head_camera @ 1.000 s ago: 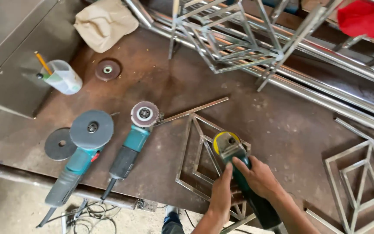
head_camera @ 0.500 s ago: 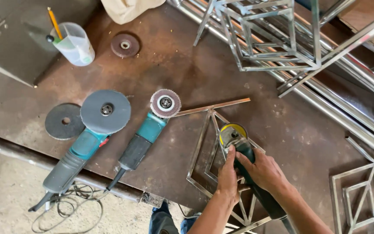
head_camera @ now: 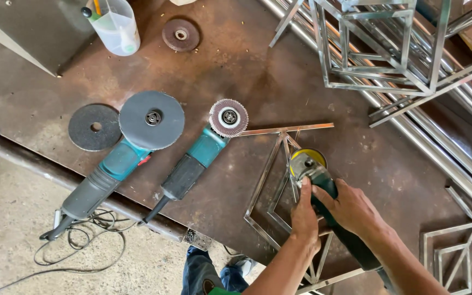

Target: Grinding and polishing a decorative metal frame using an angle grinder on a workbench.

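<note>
Nearest the viewer, both hands close on one angle grinder (head_camera: 323, 188) with a dark body and a yellow disc at its head: the right hand (head_camera: 350, 207) wraps the body, and the left hand (head_camera: 304, 216) presses against its left side with the thumb raised toward the head. The hands lie just beside each other, both clamped on the tool. The grinder's disc rests over a diamond-shaped frame of thin steel bar (head_camera: 279, 186), which lies flat on the rusty brown steel table (head_camera: 236, 71) near its front edge. To the left, well apart from the hands, two teal and grey angle grinders lie idle on the table with their cords trailing over the edge: the nearer grinder (head_camera: 203, 155) carries a flap disc, and the left grinder (head_camera: 124, 155) carries a broad grey sanding pad. A loose black disc (head_camera: 94, 127) lies just beside that pad. Farther back stand a translucent plastic cup (head_camera: 114, 24) holding pencils and a worn brown disc (head_camera: 181, 35). At the far right, welded steel frames (head_camera: 378, 49) rest on long steel tubes (head_camera: 454, 158).
</note>
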